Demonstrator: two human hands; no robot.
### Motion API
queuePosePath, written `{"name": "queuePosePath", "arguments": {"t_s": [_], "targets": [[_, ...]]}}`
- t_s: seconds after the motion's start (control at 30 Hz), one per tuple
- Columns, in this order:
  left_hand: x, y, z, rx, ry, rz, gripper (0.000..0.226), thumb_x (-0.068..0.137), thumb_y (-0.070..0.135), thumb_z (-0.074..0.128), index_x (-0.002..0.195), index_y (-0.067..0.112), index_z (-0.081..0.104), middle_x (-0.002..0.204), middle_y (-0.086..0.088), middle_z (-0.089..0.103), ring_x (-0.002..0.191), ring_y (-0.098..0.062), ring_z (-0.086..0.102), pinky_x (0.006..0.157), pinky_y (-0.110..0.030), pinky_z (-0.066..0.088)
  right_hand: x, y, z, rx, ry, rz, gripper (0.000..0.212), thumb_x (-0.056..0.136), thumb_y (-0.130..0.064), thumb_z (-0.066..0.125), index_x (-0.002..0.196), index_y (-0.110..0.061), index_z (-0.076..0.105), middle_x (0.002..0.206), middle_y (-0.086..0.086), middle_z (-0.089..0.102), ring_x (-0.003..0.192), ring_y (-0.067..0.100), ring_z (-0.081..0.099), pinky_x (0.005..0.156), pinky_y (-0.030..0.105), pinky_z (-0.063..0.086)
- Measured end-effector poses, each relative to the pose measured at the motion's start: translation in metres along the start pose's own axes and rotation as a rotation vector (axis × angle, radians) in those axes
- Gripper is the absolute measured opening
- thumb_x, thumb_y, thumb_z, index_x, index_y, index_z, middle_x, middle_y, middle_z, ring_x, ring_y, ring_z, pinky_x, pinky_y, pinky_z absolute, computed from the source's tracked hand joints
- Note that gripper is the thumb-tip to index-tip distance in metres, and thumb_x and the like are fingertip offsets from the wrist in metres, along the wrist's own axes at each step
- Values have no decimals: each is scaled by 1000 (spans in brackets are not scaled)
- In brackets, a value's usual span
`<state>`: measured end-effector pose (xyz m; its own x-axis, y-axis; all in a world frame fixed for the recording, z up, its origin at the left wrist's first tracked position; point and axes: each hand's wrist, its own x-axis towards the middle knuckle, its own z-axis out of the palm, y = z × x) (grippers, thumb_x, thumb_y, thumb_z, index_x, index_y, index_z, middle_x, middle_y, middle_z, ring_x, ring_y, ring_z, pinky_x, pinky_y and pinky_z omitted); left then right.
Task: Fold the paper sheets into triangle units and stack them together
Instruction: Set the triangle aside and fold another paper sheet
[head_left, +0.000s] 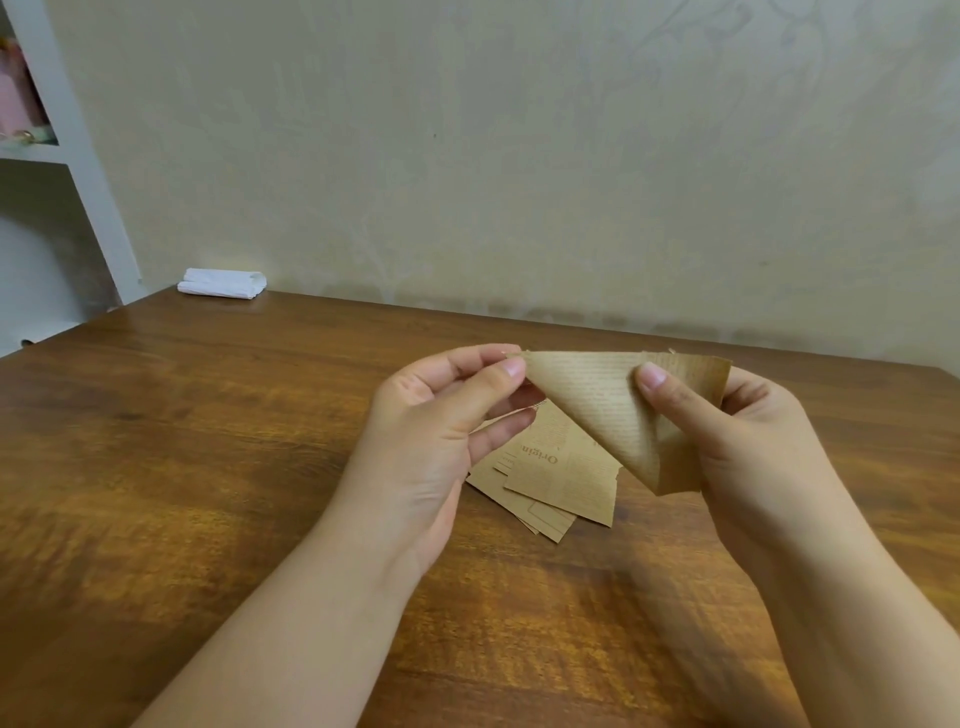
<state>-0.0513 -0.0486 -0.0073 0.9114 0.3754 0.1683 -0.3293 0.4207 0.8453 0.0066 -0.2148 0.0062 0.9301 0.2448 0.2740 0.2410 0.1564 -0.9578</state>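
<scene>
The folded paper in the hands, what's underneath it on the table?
Under the folded paper lies a loose pile of brown printed sheets on the wooden table. The top sheet reads "Origin". The pile's far part is covered by the paper and the left hand.

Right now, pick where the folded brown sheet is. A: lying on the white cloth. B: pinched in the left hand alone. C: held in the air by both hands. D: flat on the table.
C: the left hand pinches one upper corner of the folded sheet, the right hand grips the other, and it hangs above the paper pile.
</scene>
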Motion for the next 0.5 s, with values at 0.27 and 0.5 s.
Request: {"name": "queuePosePath", "arguments": {"t_s": [0.27,0.5], "targets": [[1,0,0,-16,42,14,8,59,13,74,67,14,75,75,-6,73,71,-15,70,65,-24,57,0,2,0,1,-16,-4,17,58,-37,74,63,-21,74,65,-2,70,56,5,63,46,17,47],[2,0,-1,-115,13,-45,5,62,10,71,67,12,71,80,-8,74,72,-16,71,63,-25,57,0,3,0,1,-29,9,22,54,-42,74,64,-22,75,66,-3,71,57,4,64,46,16,46]]}}
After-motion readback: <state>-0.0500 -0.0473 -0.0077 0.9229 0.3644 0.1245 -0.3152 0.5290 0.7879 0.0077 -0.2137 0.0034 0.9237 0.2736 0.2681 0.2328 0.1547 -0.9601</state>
